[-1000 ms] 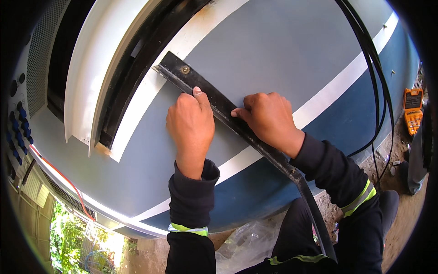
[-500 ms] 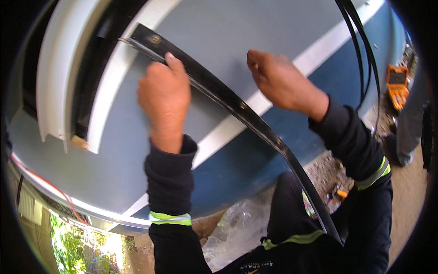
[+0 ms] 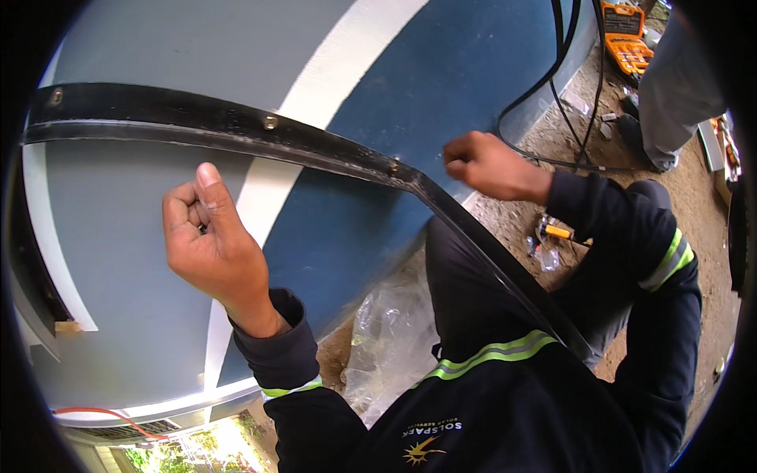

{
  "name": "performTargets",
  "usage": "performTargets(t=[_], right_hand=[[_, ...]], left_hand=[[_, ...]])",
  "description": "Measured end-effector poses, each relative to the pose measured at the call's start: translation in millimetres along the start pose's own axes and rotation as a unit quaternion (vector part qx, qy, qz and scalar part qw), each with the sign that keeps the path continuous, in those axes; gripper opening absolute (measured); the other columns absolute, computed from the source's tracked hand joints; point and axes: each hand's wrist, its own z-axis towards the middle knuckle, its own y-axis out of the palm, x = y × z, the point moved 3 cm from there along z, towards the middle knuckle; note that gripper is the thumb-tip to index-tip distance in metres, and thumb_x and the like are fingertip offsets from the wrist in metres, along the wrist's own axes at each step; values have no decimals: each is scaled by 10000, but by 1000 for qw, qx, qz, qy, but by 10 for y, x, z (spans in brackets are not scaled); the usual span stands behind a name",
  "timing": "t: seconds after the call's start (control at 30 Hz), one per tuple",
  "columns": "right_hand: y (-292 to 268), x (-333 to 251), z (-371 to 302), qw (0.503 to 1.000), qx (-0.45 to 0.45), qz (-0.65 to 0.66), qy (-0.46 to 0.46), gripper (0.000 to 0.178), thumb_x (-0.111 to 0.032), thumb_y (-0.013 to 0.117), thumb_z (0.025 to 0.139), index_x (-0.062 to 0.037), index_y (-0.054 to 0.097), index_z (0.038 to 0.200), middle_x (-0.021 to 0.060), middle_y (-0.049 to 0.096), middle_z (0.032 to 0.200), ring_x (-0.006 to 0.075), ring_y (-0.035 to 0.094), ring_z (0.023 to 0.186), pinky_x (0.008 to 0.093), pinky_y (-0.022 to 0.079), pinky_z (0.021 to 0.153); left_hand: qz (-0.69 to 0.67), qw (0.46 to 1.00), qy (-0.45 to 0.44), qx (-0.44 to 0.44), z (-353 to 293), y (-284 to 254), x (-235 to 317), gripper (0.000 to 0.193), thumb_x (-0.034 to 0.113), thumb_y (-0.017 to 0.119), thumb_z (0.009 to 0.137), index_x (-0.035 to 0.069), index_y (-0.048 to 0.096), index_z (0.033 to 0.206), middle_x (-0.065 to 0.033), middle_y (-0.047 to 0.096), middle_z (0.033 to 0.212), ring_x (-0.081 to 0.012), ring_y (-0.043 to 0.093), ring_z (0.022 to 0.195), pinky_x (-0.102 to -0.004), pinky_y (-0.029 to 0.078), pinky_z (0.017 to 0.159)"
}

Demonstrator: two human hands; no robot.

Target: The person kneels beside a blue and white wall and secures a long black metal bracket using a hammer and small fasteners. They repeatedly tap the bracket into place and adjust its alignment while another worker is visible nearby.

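Note:
A long black metal bar [image 3: 181, 114] with an angled profile runs across in front of me. It bends near the middle, and its lower length slopes down over my leg to my lap. Small bolts [image 3: 270, 122] show along its upper face. My left hand [image 3: 217, 248] is just below the bar, apart from it, with curled fingers and the thumb raised. A small dark spot shows among those fingers, too small to name. Close to the bend, on its right side, my right hand [image 3: 493, 167] is closed; whatever is in its fingers is hidden.
Behind the bar stands a grey and blue wall [image 3: 441, 71] with white bands. Black cables [image 3: 558, 47] hang at the right. An orange tool case [image 3: 627, 47] lies open near another person's leg [image 3: 678, 87]. Clear plastic sheeting [image 3: 390, 331] and a yellow-handled tool [image 3: 558, 232] lie on the ground.
My view has swung to the right and down. My left hand has come off the bar and turned, showing its curled fingers. The right hand is now beside the bend, still closed.

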Motion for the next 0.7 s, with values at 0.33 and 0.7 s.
performTargets(t=[0.33,0.7], right_hand=[[907,77,414,973,98,-177,-108,217,-178,638,1004,15,538,1006,231,658,735,459,667,673,545,522,615],[1017,-22,508,967,128,-205,-78,303,-232,565,1065,20,573,896,237,634,656,436,681,663,528,520,592]], left_hand=[[-4,993,-95,-73,-430,-126,-191,313,170,679,1051,8,581,803,57,409,646,-49,309,614,-262,245,545],[-56,937,-314,-142,-1292,-383,-889,336,174,668,1055,12,562,780,63,410,622,-32,319,593,-262,247,531]])
